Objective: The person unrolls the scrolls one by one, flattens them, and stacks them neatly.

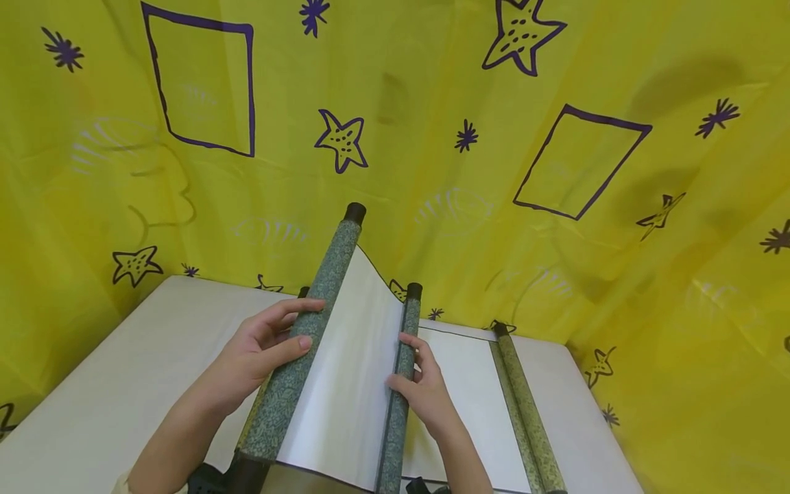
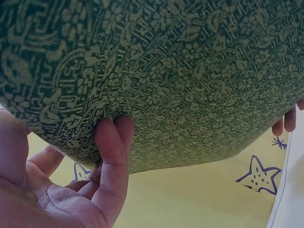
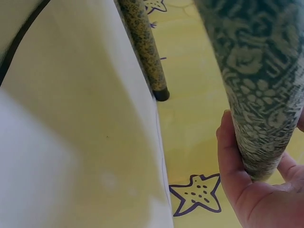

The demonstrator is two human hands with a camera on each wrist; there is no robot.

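Observation:
A hanging scroll with green floral cloth is held tilted and partly unrolled above the table in the head view. My left hand (image 1: 265, 346) grips its thicker roll (image 1: 296, 370), thumb on the near face and fingers reaching round the far side. The thinner roller (image 1: 393, 432) is pinched between the thumb and fingers of my right hand (image 1: 426, 394). White paper (image 1: 345, 377) spans between the two. In the left wrist view, fingertips press the patterned cloth (image 2: 161, 85). The right wrist view shows fingers around the green roller (image 3: 266, 99).
Beneath lies a second scroll, its white paper (image 1: 472, 391) spread on the white table (image 1: 123, 363) and its olive patterned roller (image 1: 531, 418) at the right. A yellow curtain (image 1: 407, 89) with purple drawings hangs behind and at the sides.

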